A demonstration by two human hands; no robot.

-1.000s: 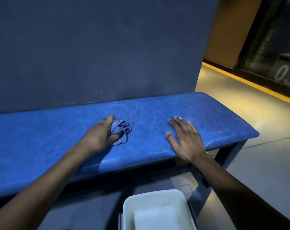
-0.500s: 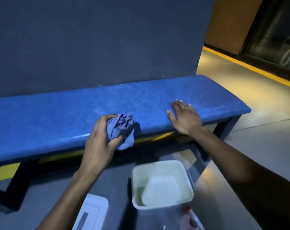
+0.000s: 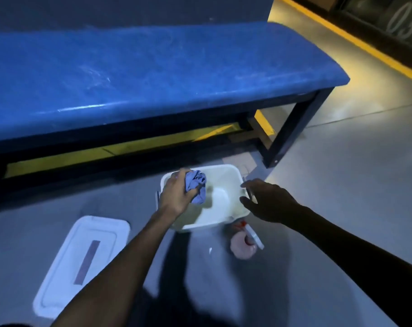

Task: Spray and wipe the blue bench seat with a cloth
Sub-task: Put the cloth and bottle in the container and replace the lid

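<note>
The blue bench seat stretches across the upper half of the view, with faint streaks on its surface. My left hand holds a crumpled blue cloth over the left side of a white tub on the floor below the bench. My right hand hovers with spread fingers at the tub's right rim, holding nothing. A spray bottle with pinkish liquid and a white nozzle stands on the floor just below the tub, beneath my right hand.
A white lid with a dark strip lies on the grey floor at lower left. The bench's dark metal leg stands at right. A yellow floor line runs along the far right wall.
Both hands left the bench seat and dropped to the floor. My left hand carried the cloth down over the tub; my right hand moved to the tub's right rim. The view tilted downward.
</note>
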